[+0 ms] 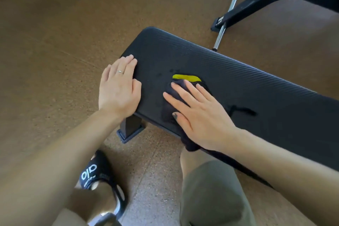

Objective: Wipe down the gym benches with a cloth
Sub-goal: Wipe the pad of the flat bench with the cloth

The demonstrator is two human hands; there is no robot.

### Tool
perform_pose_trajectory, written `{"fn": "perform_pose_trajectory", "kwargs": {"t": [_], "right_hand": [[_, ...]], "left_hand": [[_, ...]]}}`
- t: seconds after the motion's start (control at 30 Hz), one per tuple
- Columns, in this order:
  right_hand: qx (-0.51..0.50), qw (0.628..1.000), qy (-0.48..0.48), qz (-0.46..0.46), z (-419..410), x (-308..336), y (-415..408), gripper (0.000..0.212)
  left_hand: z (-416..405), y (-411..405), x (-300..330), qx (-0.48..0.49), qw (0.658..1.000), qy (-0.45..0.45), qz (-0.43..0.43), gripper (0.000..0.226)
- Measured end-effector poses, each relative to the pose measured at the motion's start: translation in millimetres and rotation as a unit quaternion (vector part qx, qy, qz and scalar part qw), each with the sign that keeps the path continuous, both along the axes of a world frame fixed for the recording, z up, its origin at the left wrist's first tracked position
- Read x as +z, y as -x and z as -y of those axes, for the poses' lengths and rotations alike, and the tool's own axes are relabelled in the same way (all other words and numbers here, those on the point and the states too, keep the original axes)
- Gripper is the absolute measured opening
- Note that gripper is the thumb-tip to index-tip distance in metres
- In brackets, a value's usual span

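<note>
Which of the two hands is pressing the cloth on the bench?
The right hand lies flat on the dark cloth. The left hand, which wears a ring, rests on the bare bench end.

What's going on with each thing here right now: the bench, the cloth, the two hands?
bench: flat on the floor, ribbed pad dotted with wet drops near the cloth.
cloth: dark with a yellow patch, spread on the pad, one end hanging over the near edge.
right hand: flat, fingers spread, pressing the cloth down.
left hand: flat and empty, resting on the bench's end.
</note>
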State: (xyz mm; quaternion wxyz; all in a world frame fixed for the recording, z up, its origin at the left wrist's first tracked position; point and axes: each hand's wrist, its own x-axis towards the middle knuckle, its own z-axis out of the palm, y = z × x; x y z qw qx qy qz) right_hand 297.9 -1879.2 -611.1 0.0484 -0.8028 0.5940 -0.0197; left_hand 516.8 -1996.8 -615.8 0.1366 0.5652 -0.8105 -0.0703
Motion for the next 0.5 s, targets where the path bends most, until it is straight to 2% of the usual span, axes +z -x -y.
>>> {"fn": "perform_pose_trajectory", "kwargs": {"t": [0.07, 0.17, 0.27, 0.43, 0.5], "right_hand": [[-0.031, 0.999, 0.029, 0.002, 43.9, -6.0, 13.6, 0.056], [-0.153, 0.987, 0.04, 0.003, 114.7, -8.6, 19.7, 0.057], [-0.217, 0.975, 0.034, 0.012, 128.2, -8.7, 3.2, 0.058], [-0.109, 0.993, 0.038, 0.019, 45.5, -5.6, -45.8, 0.058], [-0.06, 0.997, 0.031, 0.032, 46.1, -2.6, -48.8, 0.057]], "left_hand": [[0.0, -0.2, -0.2, 0.006, 1.0, 0.003, -0.001, 0.061], [1.4, -2.1, -0.8, 0.005, 1.0, 0.007, -0.008, 0.061], [2.1, -0.9, -2.2, 0.007, 1.0, 0.018, -0.017, 0.06], [3.8, -3.1, -6.3, 0.0, 0.999, 0.041, -0.022, 0.059], [3.6, -3.9, -8.1, -0.001, 0.999, 0.047, -0.022, 0.059]]}}
